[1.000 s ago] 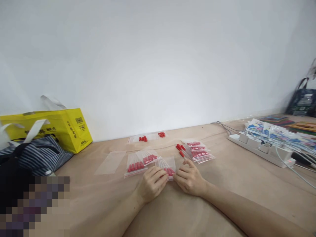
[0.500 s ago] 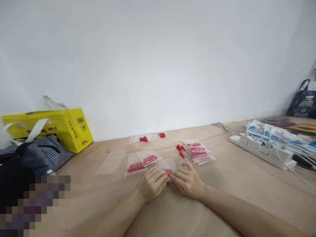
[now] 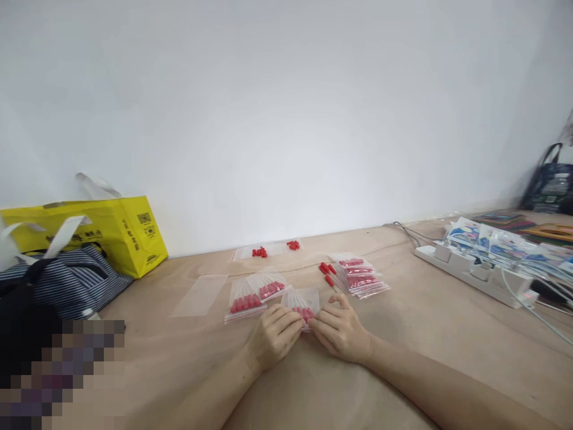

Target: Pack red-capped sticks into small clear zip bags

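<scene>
A pale, bare wall [image 3: 286,119] filled twelve o'clock, and below it spread a tan surface [image 3: 403,346], softly rippled, running right up to its foot. At the heart of it, there they were: the left hand [image 3: 275,335] and right hand [image 3: 344,331], fingers curled, each pinching the near edge of a clear bag [image 3: 299,297] of red-tipped sticks, fingertips almost meeting! That bag lay flat on the surface, directly between them.

Around the hands, more filled bags [image 3: 246,303] overlapped at ten o'clock, a flat clear sleeve [image 3: 201,295] beyond; loose red-tipped sticks [image 3: 328,269] sat at one, a stack of filled bags [image 3: 363,279] at two. Clusters of red tips [image 3: 259,252] showed at eleven, close to the wall.

Out wide, a yellow bag [image 3: 134,239] leaned at ten, a striped bag [image 3: 85,280] before it. Toward three, a white power strip [image 3: 474,278] trailed cables beside colourful packets [image 3: 505,239]; at two, a dark bag [image 3: 535,179] stood far off.
</scene>
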The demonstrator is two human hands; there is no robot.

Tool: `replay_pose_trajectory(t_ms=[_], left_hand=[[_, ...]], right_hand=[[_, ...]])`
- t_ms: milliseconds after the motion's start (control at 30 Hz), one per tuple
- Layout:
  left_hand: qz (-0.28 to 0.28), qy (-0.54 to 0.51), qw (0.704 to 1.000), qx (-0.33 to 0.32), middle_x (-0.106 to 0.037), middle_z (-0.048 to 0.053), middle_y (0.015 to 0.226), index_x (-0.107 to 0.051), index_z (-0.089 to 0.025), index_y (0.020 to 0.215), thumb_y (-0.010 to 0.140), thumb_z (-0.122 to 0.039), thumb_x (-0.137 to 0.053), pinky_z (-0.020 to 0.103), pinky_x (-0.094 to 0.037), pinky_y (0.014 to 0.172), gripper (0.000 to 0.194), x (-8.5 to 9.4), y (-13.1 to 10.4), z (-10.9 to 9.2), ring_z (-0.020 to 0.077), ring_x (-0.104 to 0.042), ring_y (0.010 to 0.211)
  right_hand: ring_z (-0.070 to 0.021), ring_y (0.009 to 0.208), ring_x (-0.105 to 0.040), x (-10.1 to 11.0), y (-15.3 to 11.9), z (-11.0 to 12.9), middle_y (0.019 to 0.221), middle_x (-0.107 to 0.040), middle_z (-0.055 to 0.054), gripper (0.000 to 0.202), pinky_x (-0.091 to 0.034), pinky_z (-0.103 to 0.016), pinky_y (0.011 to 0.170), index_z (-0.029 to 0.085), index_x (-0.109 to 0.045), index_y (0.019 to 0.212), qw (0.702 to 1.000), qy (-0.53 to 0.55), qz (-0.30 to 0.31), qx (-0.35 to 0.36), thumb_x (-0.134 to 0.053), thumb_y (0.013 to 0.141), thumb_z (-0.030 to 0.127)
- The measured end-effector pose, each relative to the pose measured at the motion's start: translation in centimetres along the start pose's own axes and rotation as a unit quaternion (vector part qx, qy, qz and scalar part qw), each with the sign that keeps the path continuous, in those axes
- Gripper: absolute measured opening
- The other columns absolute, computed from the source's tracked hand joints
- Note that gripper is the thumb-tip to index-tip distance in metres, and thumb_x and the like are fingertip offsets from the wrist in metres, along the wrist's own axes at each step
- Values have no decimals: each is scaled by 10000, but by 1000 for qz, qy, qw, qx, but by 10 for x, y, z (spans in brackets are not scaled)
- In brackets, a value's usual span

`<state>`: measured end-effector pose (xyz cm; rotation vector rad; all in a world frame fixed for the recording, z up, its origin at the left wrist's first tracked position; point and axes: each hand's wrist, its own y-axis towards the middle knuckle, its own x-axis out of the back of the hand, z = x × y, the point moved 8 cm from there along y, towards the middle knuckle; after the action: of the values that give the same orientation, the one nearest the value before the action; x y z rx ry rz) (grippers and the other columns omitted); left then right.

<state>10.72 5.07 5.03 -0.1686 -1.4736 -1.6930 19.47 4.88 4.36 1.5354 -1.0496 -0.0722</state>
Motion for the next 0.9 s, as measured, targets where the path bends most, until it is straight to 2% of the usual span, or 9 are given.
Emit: replay_pose_trajectory(t_ms=[367, 500, 600, 700, 733, 767, 833, 867, 900], left_hand=[[5, 45, 999, -5, -604, 39, 682, -561, -120, 775, 851, -55, -417, 341, -423, 674, 175, 12, -13, 1, 148, -527, 636], [16, 26, 999, 42, -517, -15, 534, -519, -153, 628, 874, -130, -426, 299, -419, 614, 264, 14, -19, 10, 119, -476, 514], [35, -21, 995, 91, -472, -39, 473, -461, -175, 549, 885, -260, -427, 250, -410, 530, 348, 11, -23, 16, 106, -456, 453], [59, -64, 980, 177, -492, -49, 500, -506, -179, 720, 898, -328, -380, 184, -382, 416, 264, 8, -27, 26, 90, -481, 422], [66, -105, 960, 250, -498, -56, 520, -504, -180, 837, 905, -321, -357, 167, -373, 386, 215, 5, -32, 35, 81, -483, 403], [70, -167, 921, 344, -502, -62, 541, -471, -186, 955, 913, -314, -327, 154, -369, 361, 197, -1, -40, 44, 74, -482, 381], [72, -309, 794, 519, -526, -56, 599, -367, -210, 1108, 917, -323, -279, 150, -395, 358, 239, -18, -60, 52, 75, -511, 388], [72, -366, 730, 573, -541, -48, 625, -349, -219, 1123, 908, -340, -294, 158, -419, 378, 253, -26, -68, 50, 81, -536, 417], [74, -404, 688, 599, -557, -38, 644, -367, -219, 1105, 891, -348, -341, 168, -443, 409, 251, -33, -70, 44, 90, -561, 459]], right_hand=[[-83, 528, -387, 9, -7, -1, 514, -494, 41, 182, -260, -333, 760, 152, -543, 686, 1000, 6, -8, 11, -403, 769, 70], [-88, 521, -384, 7, -9, -3, 500, -461, 41, 212, -271, -324, 757, 163, -513, 624, 1000, 7, 20, 5, -391, 773, 75], [-88, 507, -372, 7, -11, -5, 505, -454, 41, 232, -288, -315, 762, 171, -494, 602, 999, 17, 43, 3, -379, 778, 72], [-86, 485, -348, 8, -12, -5, 506, -444, 47, 245, -305, -307, 771, 180, -483, 607, 997, 44, 61, 14, -358, 789, 76], [-86, 480, -342, 9, -13, -5, 507, -440, 49, 246, -310, -305, 768, 181, -480, 610, 997, 51, 63, 14, -351, 791, 75], [-87, 479, -338, 10, -13, -5, 508, -437, 49, 246, -314, -303, 762, 181, -477, 614, 996, 55, 63, 12, -346, 791, 72], [-88, 483, -336, 12, -11, -3, 508, -432, 48, 245, -318, -301, 750, 179, -471, 617, 996, 60, 59, 8, -340, 789, 63], [-89, 486, -339, 13, -11, -1, 507, -432, 47, 247, -318, -301, 747, 179, -469, 619, 996, 65, 58, 9, -337, 790, 60], [-90, 489, -343, 13, -10, 2, 507, -436, 46, 249, -318, -302, 750, 180, -469, 624, 995, 73, 59, 16, -332, 794, 61]])
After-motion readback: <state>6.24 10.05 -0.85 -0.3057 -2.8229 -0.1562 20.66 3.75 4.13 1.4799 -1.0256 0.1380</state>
